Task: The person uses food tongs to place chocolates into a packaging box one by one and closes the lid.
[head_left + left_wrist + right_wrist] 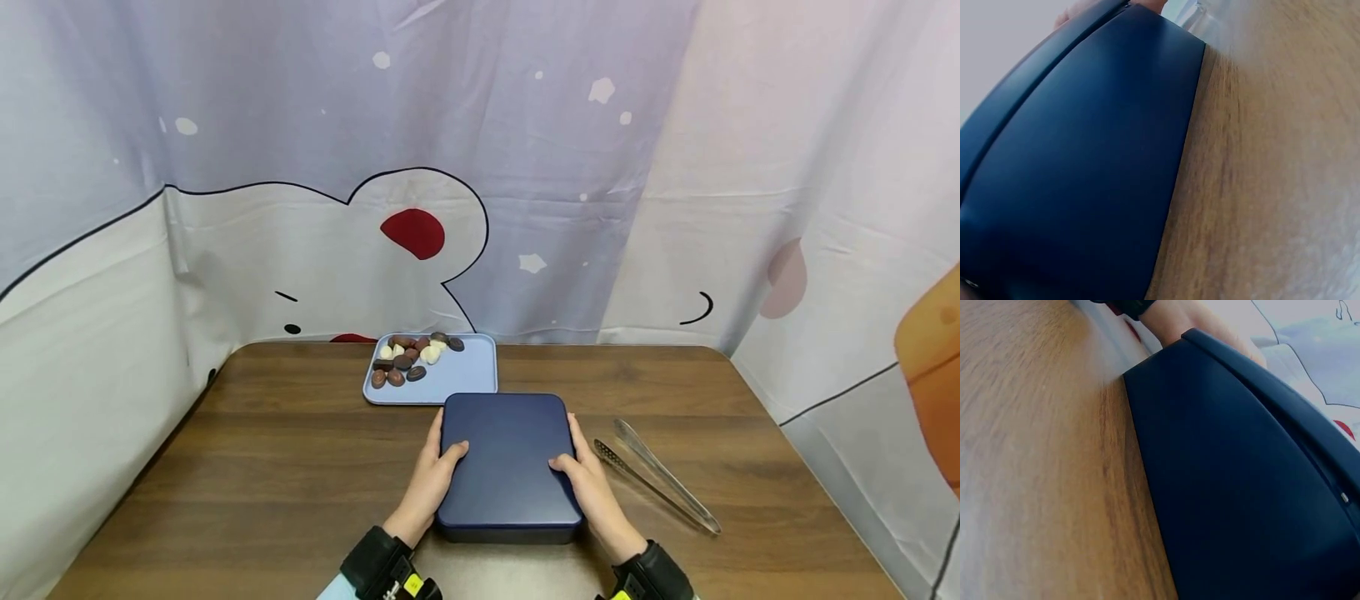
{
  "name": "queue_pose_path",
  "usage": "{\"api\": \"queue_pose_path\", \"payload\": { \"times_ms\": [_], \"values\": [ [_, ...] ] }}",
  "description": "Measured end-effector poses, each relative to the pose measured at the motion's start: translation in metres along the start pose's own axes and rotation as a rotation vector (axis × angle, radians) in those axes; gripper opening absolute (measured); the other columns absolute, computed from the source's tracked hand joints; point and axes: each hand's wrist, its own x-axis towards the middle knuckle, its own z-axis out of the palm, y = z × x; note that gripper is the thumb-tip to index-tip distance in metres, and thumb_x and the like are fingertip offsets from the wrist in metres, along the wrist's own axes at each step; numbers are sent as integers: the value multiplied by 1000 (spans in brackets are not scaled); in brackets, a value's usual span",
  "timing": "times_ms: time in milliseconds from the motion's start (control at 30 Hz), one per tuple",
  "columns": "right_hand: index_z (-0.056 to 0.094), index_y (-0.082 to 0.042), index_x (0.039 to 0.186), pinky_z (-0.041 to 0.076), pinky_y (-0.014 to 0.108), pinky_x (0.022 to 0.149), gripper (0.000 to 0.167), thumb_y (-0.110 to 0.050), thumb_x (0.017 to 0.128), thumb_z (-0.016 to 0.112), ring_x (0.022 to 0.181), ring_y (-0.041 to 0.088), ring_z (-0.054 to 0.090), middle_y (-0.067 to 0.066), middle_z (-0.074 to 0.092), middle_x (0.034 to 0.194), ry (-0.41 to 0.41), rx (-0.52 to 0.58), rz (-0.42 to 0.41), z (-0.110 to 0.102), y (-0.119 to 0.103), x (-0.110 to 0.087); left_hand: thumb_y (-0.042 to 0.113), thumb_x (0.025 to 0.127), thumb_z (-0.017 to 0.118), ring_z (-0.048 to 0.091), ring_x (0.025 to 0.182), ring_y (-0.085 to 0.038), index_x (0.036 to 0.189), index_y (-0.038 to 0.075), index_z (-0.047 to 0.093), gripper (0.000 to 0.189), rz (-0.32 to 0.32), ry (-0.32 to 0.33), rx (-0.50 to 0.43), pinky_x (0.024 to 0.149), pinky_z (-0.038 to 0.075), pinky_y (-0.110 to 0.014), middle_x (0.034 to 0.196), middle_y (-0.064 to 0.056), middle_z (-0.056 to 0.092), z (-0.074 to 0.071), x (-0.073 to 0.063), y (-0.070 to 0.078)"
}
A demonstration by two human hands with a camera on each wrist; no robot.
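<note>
A dark blue rectangular tin with its lid on [510, 467] sits on the table in front of me. My left hand [431, 485] grips its left side, thumb laid over the lid's edge. On the opposite side my right hand [592, 487] holds it the same way, thumb on top. Both hands' other fingers are mostly hidden behind the tin's sides. The left wrist view is filled by the tin's front wall [1085, 162] and the seam under its lid; the right wrist view shows this wall [1229, 469] too. Whatever the tin contains is out of sight.
Behind the tin, a light blue tray [468, 367] bears several brown, dark and white chocolates [402, 362] on its left half. Metal tongs [667, 479] lie spread on the wooden table [285, 467], right of my right hand. A printed curtain [540, 167] hangs behind the table's far edge.
</note>
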Motion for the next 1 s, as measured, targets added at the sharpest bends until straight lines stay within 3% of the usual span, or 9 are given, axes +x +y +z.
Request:
{"api": "queue_pose_path", "payload": {
  "times_ms": [167, 433, 667, 867, 1000],
  "values": [
    [9, -10, 154, 11, 54, 114, 78, -8, 86, 47, 145, 37, 8, 18, 8, 159, -17, 31, 5, -4, 2, 0, 15, 95, 53, 13, 144, -38, 154, 12, 10, 73, -6, -20, -7, 113, 15, -58, 158, -18, 14, -1, 5, 0],
    [14, -2, 152, 4, 52, 117, 65, -6, 92, 40, 146, 34, 3, 18, 9, 158, -41, 43, -13, -14, 5, 0, 20, 96, 52, 17, 144, -37, 152, 8, 17, 67, -55, -70, 5, 112, 21, -56, 156, -20, 19, -12, 11, 6],
    [13, -2, 152, 8, 54, 116, 65, -10, 94, 42, 145, 37, 5, 20, 10, 157, -39, -81, 14, -17, 3, -6, 18, 96, 51, 21, 142, -38, 152, 6, 15, 67, -33, -119, 35, 111, 27, -55, 156, -21, 19, -12, 11, 9],
    [15, -2, 152, 8, 55, 116, 64, -15, 96, 43, 145, 37, 8, 20, 13, 157, -34, -132, 38, -21, -1, -5, 17, 95, 53, 24, 142, -37, 151, 4, 20, 65, -23, -107, 54, 111, 27, -54, 154, -23, 23, -15, 12, 10],
    [24, 0, 150, 18, 51, 115, 61, -17, 97, 47, 142, 35, 20, 21, 18, 155, -26, -240, -12, -30, -9, 0, 19, 95, 53, 22, 142, -40, 149, 2, 26, 63, -11, -75, 123, 112, 24, -56, 153, -25, 25, -24, 16, 12]
  ]
}}
